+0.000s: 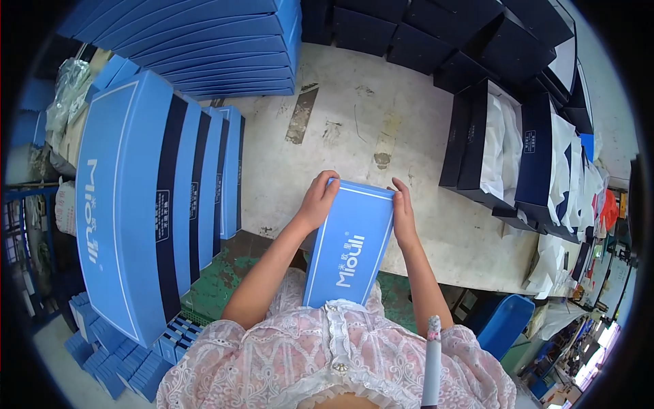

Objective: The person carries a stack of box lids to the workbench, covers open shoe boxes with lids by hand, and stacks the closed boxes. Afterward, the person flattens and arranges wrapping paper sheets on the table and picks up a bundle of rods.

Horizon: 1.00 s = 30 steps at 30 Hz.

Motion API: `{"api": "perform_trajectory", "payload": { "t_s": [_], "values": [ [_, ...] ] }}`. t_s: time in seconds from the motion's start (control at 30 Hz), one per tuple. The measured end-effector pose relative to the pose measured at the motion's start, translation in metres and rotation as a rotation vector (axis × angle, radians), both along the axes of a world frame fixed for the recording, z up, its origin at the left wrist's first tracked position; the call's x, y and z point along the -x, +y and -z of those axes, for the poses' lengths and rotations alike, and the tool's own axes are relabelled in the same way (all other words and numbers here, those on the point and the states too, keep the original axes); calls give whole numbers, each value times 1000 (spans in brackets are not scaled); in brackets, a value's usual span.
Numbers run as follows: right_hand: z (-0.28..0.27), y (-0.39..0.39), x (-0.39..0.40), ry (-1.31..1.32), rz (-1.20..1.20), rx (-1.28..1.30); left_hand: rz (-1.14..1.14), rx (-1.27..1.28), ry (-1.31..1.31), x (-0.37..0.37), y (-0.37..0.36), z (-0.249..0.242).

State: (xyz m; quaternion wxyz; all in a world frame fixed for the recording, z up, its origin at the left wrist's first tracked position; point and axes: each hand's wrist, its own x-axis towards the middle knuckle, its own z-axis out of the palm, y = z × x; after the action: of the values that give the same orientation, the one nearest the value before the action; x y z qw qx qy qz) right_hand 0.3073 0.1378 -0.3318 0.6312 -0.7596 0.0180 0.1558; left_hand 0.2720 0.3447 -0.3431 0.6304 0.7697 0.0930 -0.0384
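Note:
A light blue shoebox (354, 238) with white "Miouli" lettering is held at the front edge of the table, its near end against my lace blouse. My left hand (320, 201) is closed on its far left corner, fingers bent over the edge. On the far right corner, my right hand (403, 215) presses along the side, thumb and fingers around the edge. The two hands grip the box between them. Its underside and contents are hidden.
Stacked blue boxes (126, 204) rise on the left, with more blue lids (197, 48) at the back left. Dark boxes (422, 34) line the back; open ones with white paper (503, 143) stand right on the worn table (327, 129). A cigarette (432, 361) juts up in front.

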Motion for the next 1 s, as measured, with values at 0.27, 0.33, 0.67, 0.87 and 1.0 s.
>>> {"api": "perform_trajectory", "payload": {
  "t_s": [0.27,0.33,0.67,0.87,1.0],
  "values": [
    [34,-3,-22,-162,-124,346,26,-72,146,-18,3,31],
    [11,-6,-25,-97,-227,499,-131,-293,87,-10,-8,33],
    [-179,-190,-32,-1071,472,1297,624,-861,-304,105,-92,-42],
    [-188,-263,-76,-845,-77,1374,669,-898,-361,106,-83,-34],
    [-213,-207,-34,-910,-210,1336,453,-876,-342,75,-54,-41]
  ]
}}
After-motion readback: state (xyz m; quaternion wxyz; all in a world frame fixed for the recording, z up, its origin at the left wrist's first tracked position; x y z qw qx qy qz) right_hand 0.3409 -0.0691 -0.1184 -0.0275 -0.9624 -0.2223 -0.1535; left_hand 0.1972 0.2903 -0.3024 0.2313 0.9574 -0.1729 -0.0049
